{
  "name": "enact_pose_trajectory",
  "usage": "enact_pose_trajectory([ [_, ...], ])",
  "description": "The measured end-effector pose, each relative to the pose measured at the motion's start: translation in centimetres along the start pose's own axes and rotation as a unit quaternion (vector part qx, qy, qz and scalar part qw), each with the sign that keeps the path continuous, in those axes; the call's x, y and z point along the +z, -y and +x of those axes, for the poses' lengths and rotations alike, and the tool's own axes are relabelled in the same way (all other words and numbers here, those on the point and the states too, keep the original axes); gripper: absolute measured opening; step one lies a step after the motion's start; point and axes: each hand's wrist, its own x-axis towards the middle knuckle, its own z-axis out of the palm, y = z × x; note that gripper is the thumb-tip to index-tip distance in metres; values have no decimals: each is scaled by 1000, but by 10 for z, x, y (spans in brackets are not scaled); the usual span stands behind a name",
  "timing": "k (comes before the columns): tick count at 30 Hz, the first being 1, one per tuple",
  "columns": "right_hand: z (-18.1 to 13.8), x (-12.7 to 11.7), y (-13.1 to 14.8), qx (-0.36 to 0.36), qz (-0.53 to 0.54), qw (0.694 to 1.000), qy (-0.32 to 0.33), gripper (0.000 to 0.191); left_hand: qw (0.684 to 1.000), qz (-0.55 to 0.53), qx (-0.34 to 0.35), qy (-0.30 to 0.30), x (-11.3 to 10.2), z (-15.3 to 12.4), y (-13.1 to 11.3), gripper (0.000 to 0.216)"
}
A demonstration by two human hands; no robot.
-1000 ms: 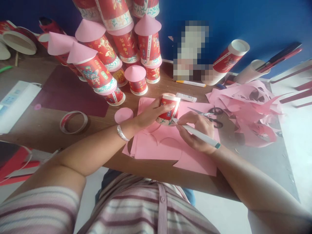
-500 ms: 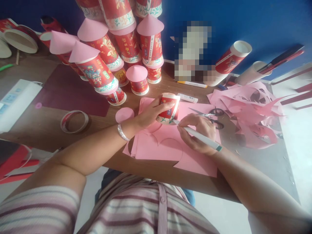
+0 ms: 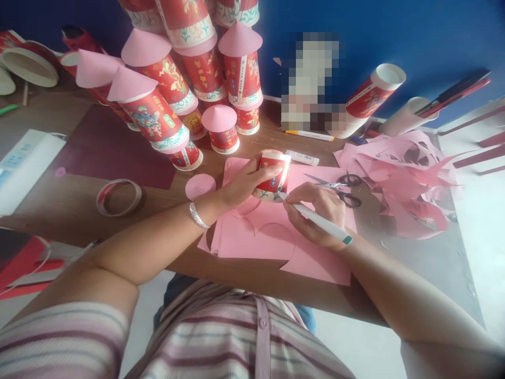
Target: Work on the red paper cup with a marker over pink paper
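Observation:
A red paper cup [image 3: 272, 181] with a white lower band and green leaf drawings is gripped by my left hand [image 3: 252, 181], its thumb lying across the front. My right hand [image 3: 317, 216] is closed around a white marker [image 3: 323, 223] with a green end. The marker's tip meets the cup's white band at its lower right. Beneath both hands lie sheets of pink paper [image 3: 252, 239] with round cuts in them. Scissors [image 3: 339, 184] with black handles rest just beyond my right hand. A glue stick [image 3: 302, 158] lies behind the cup.
Stacked red cups with pink cone roofs [image 3: 150, 116] stand at the back left. A tape roll [image 3: 118, 197] and a pink paper disc [image 3: 200, 187] lie left of my arm. Pink paper scraps [image 3: 410, 184] pile up at the right, before a pen holder [image 3: 410, 118].
My right hand and the marker have shifted slightly to the left along the cup's white band. The left hand keeps its hold on the cup.

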Motion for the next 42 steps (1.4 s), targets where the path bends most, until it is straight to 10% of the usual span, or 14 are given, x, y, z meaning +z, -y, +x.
enact_pose_trajectory([
  [42,1,-2,3,16,-20,1000,0,19,1000,12,14,3,1,-2,-4,51],
])
